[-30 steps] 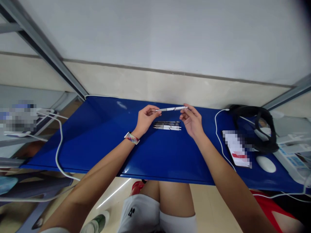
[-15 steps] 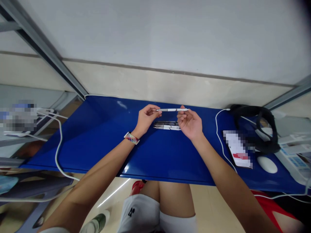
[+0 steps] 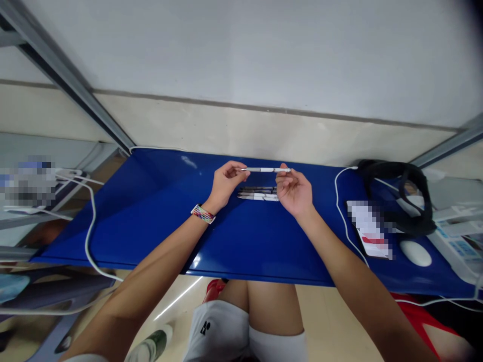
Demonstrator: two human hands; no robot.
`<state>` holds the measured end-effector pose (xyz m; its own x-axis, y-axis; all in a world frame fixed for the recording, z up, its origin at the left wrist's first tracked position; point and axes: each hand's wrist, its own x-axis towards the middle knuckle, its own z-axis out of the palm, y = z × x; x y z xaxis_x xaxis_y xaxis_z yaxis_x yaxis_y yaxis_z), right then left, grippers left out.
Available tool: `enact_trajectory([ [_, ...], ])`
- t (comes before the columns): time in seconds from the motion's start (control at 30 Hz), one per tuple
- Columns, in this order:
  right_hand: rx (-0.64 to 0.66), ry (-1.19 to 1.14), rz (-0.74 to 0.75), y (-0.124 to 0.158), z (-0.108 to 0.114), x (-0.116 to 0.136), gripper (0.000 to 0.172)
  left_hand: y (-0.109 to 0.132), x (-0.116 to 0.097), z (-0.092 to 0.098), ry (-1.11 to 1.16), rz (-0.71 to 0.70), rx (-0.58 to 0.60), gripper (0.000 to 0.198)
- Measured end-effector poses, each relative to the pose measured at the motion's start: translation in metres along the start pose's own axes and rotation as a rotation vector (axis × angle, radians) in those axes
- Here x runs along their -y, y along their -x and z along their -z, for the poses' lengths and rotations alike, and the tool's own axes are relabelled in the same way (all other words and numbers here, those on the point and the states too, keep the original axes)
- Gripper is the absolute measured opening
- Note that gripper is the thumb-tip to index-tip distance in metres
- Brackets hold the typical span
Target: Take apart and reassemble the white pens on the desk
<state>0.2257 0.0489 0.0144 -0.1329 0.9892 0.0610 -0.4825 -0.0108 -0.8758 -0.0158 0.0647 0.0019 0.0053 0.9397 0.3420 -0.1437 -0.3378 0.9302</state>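
Note:
A white pen (image 3: 267, 170) with a grey grip lies level between my two hands, above the far part of the blue table. My left hand (image 3: 225, 182) pinches its tip end between thumb and forefinger. The other end sits in the fingers of my right hand (image 3: 296, 190), whose palm faces up and to the left. Just below the held pen, several more pens (image 3: 257, 196), dark and white ones, rest side by side on the table. My right hand hides their right ends.
On the blue table (image 3: 158, 211), a phone (image 3: 370, 229), white mouse (image 3: 415, 253) and black headset (image 3: 424, 201) lie to the right. White cables (image 3: 90, 221) cross the left side and run near the phone. A pale wall (image 3: 241, 125) stands behind.
Both hands keep hold of the same pen in nearly the same pose. The whole view has shifted very slightly; the pens on the table have not visibly moved.

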Motion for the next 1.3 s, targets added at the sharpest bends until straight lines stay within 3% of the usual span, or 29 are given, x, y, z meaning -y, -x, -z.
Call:
enact_trajectory([
  [0.23, 0.001, -0.404, -0.179, 0.004, -0.007, 0.005, 0.022, -0.001, 0.0, -0.001, 0.194, 0.077, -0.024, 0.025],
  [0.33, -0.041, -0.477, -0.224, 0.004, -0.009, 0.006, 0.019, -0.001, -0.002, -0.002, 0.211, 0.099, -0.033, 0.027],
  [0.6, -0.046, -0.333, -0.12, 0.0, -0.006, -0.001, 0.019, -0.001, -0.003, -0.002, 0.212, 0.107, -0.03, 0.024],
  [0.8, -0.039, -0.158, -0.047, 0.0, -0.002, -0.006, 0.034, 0.0, -0.004, -0.002, 0.222, 0.111, -0.026, 0.025],
  [0.97, -0.073, -0.186, -0.076, -0.002, -0.001, -0.008, 0.023, 0.0, -0.003, -0.001, 0.233, 0.12, -0.032, 0.027],
  [1.3, -0.111, -0.33, -0.163, -0.001, -0.007, -0.002, 0.03, 0.0, -0.005, -0.001, 0.244, 0.132, -0.038, 0.028],
])
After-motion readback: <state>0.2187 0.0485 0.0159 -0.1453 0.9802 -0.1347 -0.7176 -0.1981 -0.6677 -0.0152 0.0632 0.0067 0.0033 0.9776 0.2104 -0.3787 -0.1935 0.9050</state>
